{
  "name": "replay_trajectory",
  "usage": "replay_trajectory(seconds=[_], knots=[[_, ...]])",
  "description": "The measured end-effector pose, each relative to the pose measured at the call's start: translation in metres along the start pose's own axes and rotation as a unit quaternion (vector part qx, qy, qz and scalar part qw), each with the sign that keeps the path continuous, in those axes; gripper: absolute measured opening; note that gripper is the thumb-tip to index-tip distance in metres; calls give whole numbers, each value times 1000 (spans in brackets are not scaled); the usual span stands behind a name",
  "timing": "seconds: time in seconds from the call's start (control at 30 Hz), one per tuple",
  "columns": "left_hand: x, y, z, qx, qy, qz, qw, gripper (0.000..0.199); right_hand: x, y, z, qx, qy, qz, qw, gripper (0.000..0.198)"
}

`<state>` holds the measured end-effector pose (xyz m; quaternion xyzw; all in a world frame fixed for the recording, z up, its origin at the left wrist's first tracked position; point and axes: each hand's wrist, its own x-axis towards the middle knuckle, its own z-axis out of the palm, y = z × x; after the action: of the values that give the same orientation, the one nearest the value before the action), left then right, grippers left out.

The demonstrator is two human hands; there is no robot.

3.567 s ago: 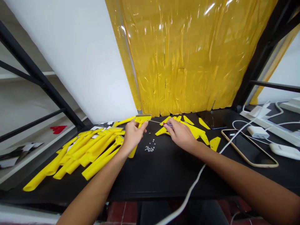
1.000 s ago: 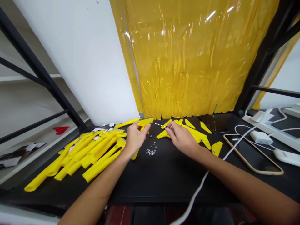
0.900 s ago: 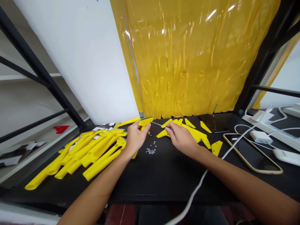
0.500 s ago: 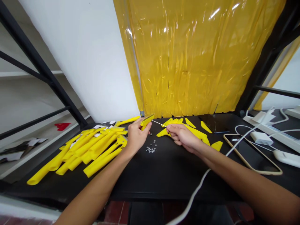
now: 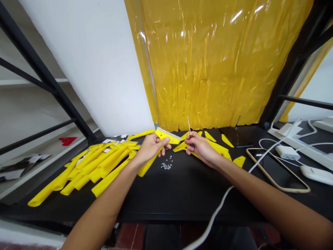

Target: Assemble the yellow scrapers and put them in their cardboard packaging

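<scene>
My left hand (image 5: 150, 146) is closed around a yellow scraper (image 5: 168, 135). Its wide head with a thin light edge faces up, and its handle slants down below my fingers. In my closed right hand (image 5: 199, 146) is a screwdriver (image 5: 189, 125); its thin metal shaft points upward, apart from the scraper, and most of its handle is hidden. Small screws and nuts (image 5: 166, 164) lie scattered on the black table just below my hands. Loose flat yellow plates (image 5: 238, 161) lie around and behind my right hand.
Several yellow scrapers (image 5: 104, 161) are piled at the left. To the right lie a phone (image 5: 278, 170), a dark tablet-like device (image 5: 238, 136), white chargers (image 5: 287, 152) and a power strip (image 5: 309, 144). A white cable (image 5: 221, 208) crosses near my right forearm. Yellow plastic curtain (image 5: 213, 69) hangs behind.
The scraper has turned in my left hand, so its flat face and handle now show. My right hand has drawn the screwdriver away from it and tipped the shaft upright.
</scene>
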<state>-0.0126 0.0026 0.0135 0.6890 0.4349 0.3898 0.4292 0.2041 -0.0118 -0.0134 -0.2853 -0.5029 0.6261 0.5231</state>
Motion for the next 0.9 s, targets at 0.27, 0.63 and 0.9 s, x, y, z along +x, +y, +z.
replay_trajectory(seconds=[0.27,0.63,0.9], knots=[[-8,1,15,33,-69,-2,997,44,-5,0,0,-144,-40,46,988,34],[10,-16,-22,87,-57,-19,994,32,3,-9,-21,-63,-3,52,997,30],[20,-59,-25,378,-16,115,919,25,6,-12,-31,-89,-41,78,992,30]])
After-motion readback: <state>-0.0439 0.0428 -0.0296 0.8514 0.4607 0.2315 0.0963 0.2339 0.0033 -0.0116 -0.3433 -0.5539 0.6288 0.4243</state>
